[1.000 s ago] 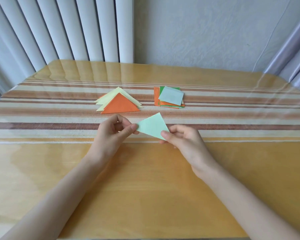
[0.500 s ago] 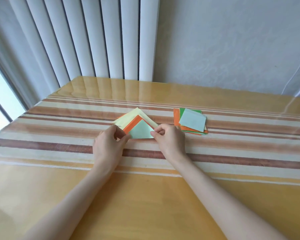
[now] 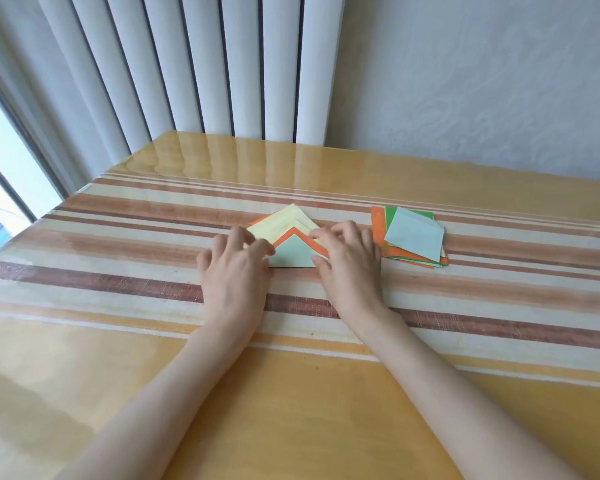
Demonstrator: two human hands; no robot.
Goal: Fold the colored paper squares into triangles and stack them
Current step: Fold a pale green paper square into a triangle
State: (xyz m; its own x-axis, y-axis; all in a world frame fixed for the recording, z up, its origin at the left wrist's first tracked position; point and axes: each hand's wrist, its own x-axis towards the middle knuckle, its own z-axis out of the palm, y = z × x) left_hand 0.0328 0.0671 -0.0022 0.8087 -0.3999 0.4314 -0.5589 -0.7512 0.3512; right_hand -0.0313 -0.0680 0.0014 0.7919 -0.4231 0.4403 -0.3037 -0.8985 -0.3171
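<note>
a table [image 3: 291, 393] stretches ahead of me, with blinds [image 3: 187, 64] behind its far left edge, a wall [image 3: 482, 71] behind its far right, and a window [image 3: 0, 174] off to the left. mid-table lies a pile of triangles [image 3: 284, 221], with the top triangle [image 3: 293, 252] at its near edge. my left hand [image 3: 234, 275] rests on that triangle's left corner, my right hand [image 3: 349, 268] on its right corner. just right of my right hand sits a pile of flat squares [image 3: 413, 237].

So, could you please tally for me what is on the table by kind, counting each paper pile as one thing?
pile of folded triangles: 1
pile of unfolded squares: 1
Hands: 2 (left hand, right hand)
Total: 4
The sheets inside each pile overlap too much to count.
</note>
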